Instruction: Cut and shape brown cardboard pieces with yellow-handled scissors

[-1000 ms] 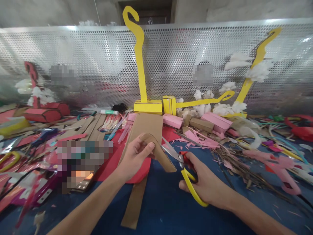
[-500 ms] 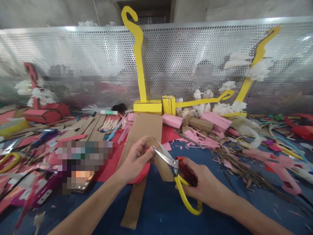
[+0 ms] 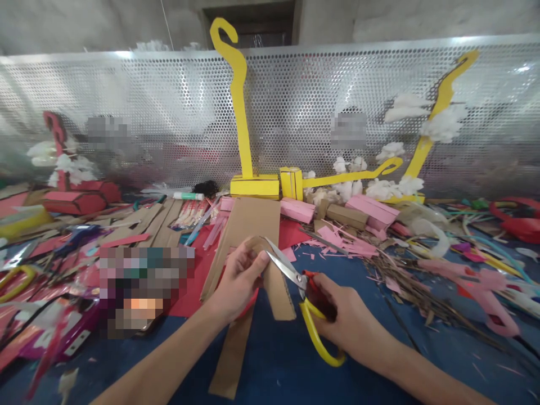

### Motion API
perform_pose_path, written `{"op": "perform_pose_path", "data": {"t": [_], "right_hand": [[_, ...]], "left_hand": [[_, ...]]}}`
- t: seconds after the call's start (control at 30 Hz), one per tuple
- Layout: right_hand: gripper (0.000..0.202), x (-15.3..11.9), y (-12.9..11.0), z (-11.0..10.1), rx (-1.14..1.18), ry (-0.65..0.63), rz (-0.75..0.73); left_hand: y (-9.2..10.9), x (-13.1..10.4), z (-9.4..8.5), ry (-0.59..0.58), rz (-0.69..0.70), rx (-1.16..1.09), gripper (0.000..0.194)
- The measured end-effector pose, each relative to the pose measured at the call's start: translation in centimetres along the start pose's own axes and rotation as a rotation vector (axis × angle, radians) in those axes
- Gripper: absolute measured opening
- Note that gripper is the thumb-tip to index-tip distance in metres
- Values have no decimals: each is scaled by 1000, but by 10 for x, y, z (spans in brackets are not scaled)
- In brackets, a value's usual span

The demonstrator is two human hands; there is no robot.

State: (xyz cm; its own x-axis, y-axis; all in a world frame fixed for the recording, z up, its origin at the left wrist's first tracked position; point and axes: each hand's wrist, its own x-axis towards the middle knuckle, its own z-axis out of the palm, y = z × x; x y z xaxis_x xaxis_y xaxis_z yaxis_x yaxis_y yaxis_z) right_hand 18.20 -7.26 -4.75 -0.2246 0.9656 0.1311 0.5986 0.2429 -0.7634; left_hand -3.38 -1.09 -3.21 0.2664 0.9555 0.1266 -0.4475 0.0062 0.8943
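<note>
Your left hand [image 3: 237, 277] is pinching one bent cardboard strip [image 3: 279, 298] above the desk [image 3: 278, 368]; your right hand [image 3: 349, 312] is curling around one pair of scissors [image 3: 300, 279]. Compared with a second ago, its two blades [image 3: 282, 266] are sitting nearer your left hand and the strip's free end is hanging lower. Three yellow hooked shapes [image 3: 239, 107] are standing or lying behind.

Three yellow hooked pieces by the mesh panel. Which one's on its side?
The middle hook, its neck running nearly level to the right. The left hook stands upright; the right hook rises at a slant.
</note>
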Motion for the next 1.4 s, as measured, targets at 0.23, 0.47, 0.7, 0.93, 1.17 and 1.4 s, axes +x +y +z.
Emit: {"op": "perform_pose_path", "data": {"t": [0.23,0.47,0.7,0.93,1.17,1.4], "right_hand": [[25,4,-3,1,-14,27,33],[46,3,0,-1,-106,111,-98],[46,0,-5,-6,-68,10,6],[36,-1,-2,-3,-68,2,-56],[27,3,8,2,-137,7,-12],[23,3,6,1,-125,28,-7]], "left_hand": [[-2,-2,2,-34,-5,-46,32],[-18,-7,6,-140,-38,20,27],[-17,-3,6,-114,53,6,21],[-16,-1,1,-91,75,8,18],[-22,-3,3,-94,23,-27,25],[-21,-4,3,-80,20,-51,28]]}}
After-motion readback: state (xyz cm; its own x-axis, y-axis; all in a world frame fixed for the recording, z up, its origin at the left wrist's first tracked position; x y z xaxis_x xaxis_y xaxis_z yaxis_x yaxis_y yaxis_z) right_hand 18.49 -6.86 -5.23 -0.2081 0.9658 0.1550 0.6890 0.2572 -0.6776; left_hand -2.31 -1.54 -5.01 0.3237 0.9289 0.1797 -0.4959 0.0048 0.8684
